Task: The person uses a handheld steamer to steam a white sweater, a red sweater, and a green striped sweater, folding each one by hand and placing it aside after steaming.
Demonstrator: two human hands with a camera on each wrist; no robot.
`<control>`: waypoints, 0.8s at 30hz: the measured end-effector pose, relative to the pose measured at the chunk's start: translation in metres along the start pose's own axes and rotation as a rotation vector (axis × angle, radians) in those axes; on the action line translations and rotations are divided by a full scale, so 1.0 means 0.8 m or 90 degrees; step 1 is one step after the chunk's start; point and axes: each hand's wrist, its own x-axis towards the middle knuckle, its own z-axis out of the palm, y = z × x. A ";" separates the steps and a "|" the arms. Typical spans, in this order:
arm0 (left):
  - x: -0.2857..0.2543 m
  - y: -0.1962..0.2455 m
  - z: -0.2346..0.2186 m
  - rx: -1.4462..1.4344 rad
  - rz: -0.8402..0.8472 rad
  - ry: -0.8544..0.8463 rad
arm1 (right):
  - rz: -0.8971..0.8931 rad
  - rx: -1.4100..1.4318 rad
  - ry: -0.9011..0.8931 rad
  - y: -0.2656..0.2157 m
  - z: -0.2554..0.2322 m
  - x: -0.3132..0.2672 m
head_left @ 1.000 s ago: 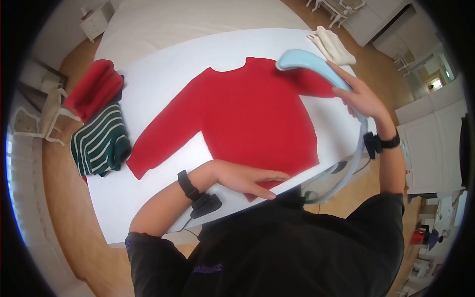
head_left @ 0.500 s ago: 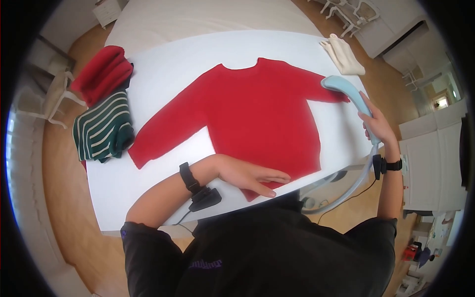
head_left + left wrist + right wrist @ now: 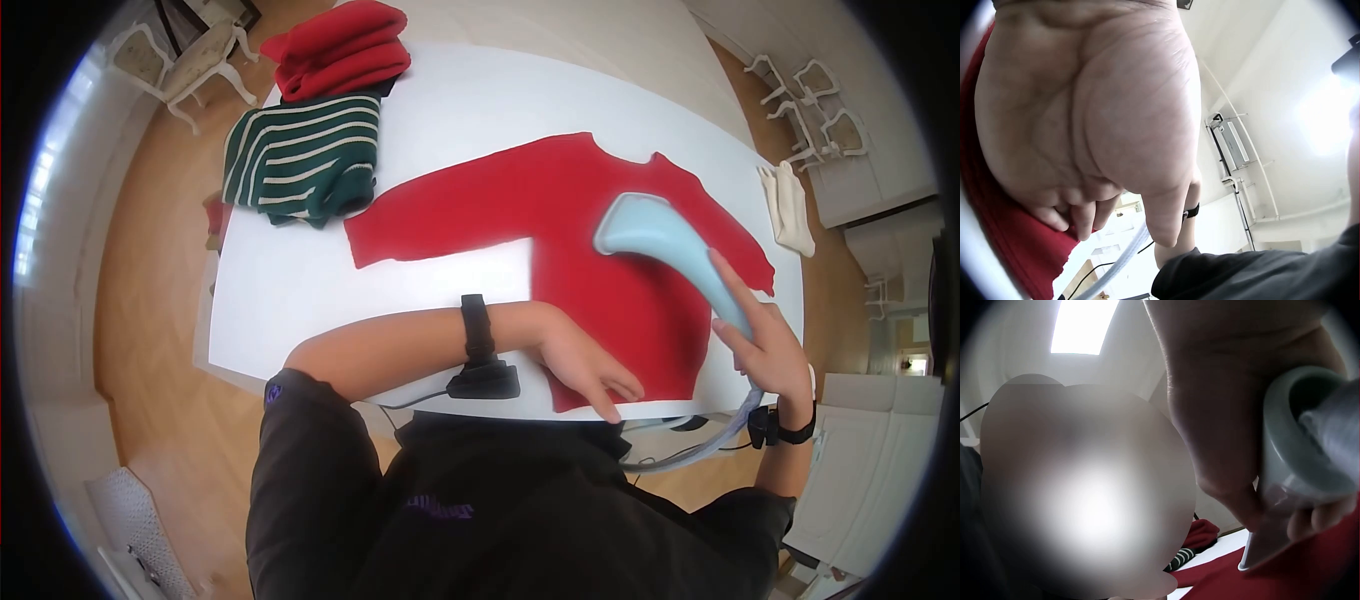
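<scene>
A red sweater [image 3: 620, 310] lies spread on the white table [image 3: 280, 300], its neckline toward the far side. My right hand [image 3: 765, 350] grips the handle of a light blue steamer [image 3: 665, 235], whose wide head is over the sweater's chest; whether it touches the cloth I cannot tell. In the right wrist view my fingers curl round the steamer [image 3: 1291, 469], with the hose coming out of its end. Near the hem, my left hand [image 3: 585, 365] rests on the sweater with relaxed fingers; the left wrist view shows its palm [image 3: 1085, 112] and red cloth [image 3: 1022, 244] beside it.
Folded red cloth [image 3: 340, 50] and a green striped garment [image 3: 305, 160] are at the table's far left. A cream cloth [image 3: 790, 210] lies at the right edge. The grey hose [image 3: 690, 455] hangs along the front edge. Chairs stand beyond.
The head view has turned. The steamer has moved from the sweater's right sleeve in view back to its chest, in my right hand. My left hand still rests near the hem.
</scene>
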 end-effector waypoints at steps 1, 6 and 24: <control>0.001 -0.001 0.001 0.000 0.003 0.003 | -0.058 -0.041 -0.014 0.001 0.005 0.011; 0.005 -0.007 0.003 0.045 0.012 0.008 | -0.095 -0.102 -0.033 -0.046 0.004 0.071; 0.008 -0.007 -0.002 -0.004 0.017 -0.004 | 0.005 -0.033 0.028 -0.053 -0.016 0.084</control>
